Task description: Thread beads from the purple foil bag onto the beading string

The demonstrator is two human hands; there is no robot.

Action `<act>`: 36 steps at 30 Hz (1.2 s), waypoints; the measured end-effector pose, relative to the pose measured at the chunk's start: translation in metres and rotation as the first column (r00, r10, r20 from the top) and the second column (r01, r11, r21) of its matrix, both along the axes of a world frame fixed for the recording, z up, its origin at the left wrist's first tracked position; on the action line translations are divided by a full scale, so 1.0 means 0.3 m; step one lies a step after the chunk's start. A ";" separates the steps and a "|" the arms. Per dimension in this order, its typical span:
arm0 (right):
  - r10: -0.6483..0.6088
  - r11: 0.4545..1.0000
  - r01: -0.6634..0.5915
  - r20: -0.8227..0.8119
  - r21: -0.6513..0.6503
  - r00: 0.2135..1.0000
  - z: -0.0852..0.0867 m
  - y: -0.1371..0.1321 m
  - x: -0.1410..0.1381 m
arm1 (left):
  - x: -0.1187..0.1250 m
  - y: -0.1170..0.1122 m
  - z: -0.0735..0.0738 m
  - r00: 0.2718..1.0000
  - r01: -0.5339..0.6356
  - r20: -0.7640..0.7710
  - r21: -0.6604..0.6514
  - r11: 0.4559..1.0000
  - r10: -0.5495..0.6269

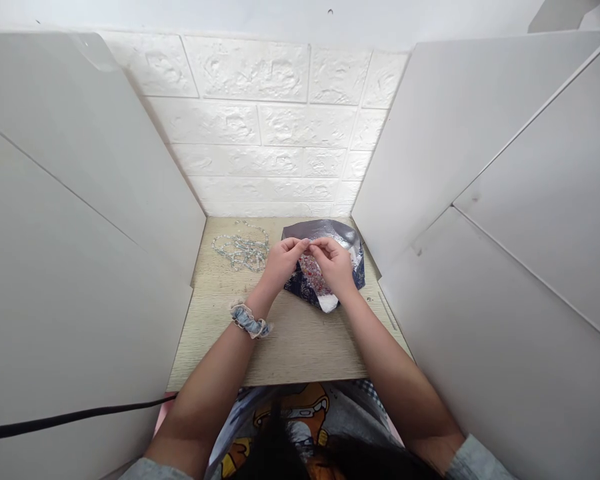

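My left hand (281,261) and my right hand (333,263) meet fingertip to fingertip over a shiny dark foil bag (341,235) that lies open on the small wooden table (290,340). Both hands pinch something tiny between thumb and fingers; it is too small to name. Small reddish and pale beads (311,270) show inside the bag just below the fingers. A blue-and-white scrunchie (249,319) sits on my left wrist. A heap of pale beaded strings (242,249) lies on the table to the left of my left hand.
White panels wall in the table on the left (80,220) and right (485,200), with a white brick-pattern wall (270,133) behind. A black cable (70,419) runs across the lower left. My lap with a printed shirt is below the table's near edge.
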State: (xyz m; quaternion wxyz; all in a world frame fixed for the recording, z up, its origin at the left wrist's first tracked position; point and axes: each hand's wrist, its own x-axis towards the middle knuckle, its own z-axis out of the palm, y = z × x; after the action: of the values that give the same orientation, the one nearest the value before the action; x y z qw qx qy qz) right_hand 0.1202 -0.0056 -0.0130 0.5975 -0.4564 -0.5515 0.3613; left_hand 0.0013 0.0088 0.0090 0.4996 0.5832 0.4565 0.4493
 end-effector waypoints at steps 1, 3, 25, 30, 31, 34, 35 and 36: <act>0.034 0.999 -0.037 -0.092 -0.022 0.995 -0.003 0.003 -0.005 | 0.001 -0.002 0.003 1.000 -0.008 0.011 0.004 1.000 0.008; 0.085 0.994 -0.098 -0.231 -0.049 0.969 -0.005 0.008 -0.012 | 0.003 -0.004 0.007 0.999 -0.017 0.038 0.006 1.000 0.016; 0.079 0.985 -0.133 -0.404 -0.106 0.911 0.005 0.004 -0.024 | -0.005 0.002 0.000 0.999 -0.027 -0.025 0.062 0.998 0.029; 0.078 0.987 -0.131 -0.421 -0.098 0.904 0.007 0.005 -0.026 | -0.007 0.001 0.001 0.999 -0.020 -0.042 0.076 0.997 0.023; 0.075 0.987 -0.129 -0.427 -0.100 0.901 0.007 0.005 -0.026 | -0.007 0.001 0.001 0.999 -0.019 -0.043 0.079 0.997 0.022; 0.078 0.987 -0.131 -0.434 -0.094 0.898 0.009 0.003 -0.025 | -0.008 0.001 0.001 0.999 -0.017 -0.041 0.085 0.996 0.020; 0.084 0.987 -0.134 -0.429 -0.087 0.900 0.009 0.002 -0.025 | -0.008 0.001 0.001 0.999 -0.017 -0.040 0.085 0.996 0.020; 0.090 0.987 -0.136 -0.421 -0.081 0.903 0.008 0.002 -0.024 | -0.008 0.001 0.000 0.999 -0.017 -0.038 0.087 0.996 0.020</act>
State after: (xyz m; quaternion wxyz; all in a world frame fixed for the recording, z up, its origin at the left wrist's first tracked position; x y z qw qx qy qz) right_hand 0.1130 -0.0051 -0.0106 0.6534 -0.3681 -0.4168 0.5137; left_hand -0.0010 0.0092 0.0090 0.4606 0.6088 0.4517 0.4618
